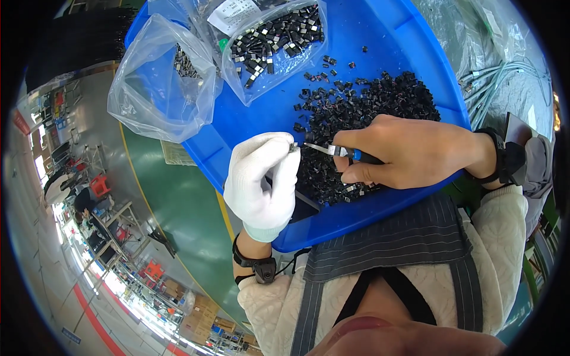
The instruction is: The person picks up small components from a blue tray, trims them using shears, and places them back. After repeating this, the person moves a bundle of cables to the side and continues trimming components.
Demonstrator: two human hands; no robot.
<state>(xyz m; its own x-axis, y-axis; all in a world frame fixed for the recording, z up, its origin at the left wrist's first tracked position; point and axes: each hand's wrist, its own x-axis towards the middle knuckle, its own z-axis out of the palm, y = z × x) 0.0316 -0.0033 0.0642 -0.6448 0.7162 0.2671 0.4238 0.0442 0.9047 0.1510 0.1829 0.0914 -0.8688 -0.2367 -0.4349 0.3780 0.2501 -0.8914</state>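
Note:
My left hand (pixel 261 178), in a white glove, is closed with thumb and fingertips pinching a small dark part (pixel 293 147); its exact kind is too small to tell. My bare right hand (pixel 409 151) is closed around a slim tool (pixel 355 155) with a pointed metal tip and a blue and black handle. The tip points left and ends just short of the pinched part. Both hands are over a blue plastic tray (pixel 243 118). Beneath them spreads a heap of small black parts (pixel 380 98), partly hidden by my right hand.
A clear bag (pixel 276 38) of black and silver connectors lies at the tray's far side. Left of it, another clear bag (pixel 163 89) overhangs the edge. Grey cables (pixel 496 86) and plastic wrapping are at the right. Red stools (pixel 100 185) and workbenches stand farther left.

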